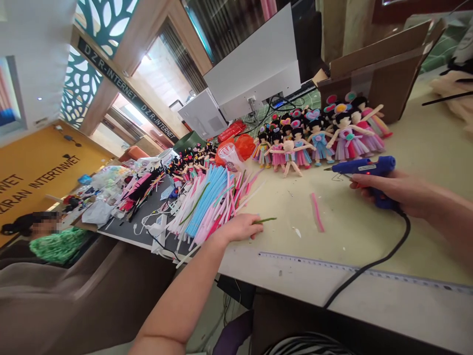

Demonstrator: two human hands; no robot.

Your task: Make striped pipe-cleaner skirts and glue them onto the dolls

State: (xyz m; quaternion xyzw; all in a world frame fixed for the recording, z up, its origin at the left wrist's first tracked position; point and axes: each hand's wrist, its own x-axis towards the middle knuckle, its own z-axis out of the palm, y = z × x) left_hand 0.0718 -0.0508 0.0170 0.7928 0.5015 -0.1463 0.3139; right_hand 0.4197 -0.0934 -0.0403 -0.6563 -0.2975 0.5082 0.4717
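My right hand [397, 190] is wrapped round the handle of a blue hot glue gun [373, 166], its nozzle pointing left above the table. A black cord runs from its handle over the table's front edge. Near the middle, my left hand [242, 227] is closed on a short green pipe cleaner [265, 220], whose tip sticks out to the right. Beside that hand lies a large bundle of blue, pink and white pipe cleaners [207, 202]. One short pink pipe cleaner [317, 212] rests alone on the tabletop between my hands.
Several small dolls [318, 135] in colourful skirts stand at the back, before a cardboard box [373, 79]. A clear plastic cup [229, 157] stands behind the bundle. A ruler strip [314, 264] runs along the front edge. A person in green [59, 245] is at the far left.
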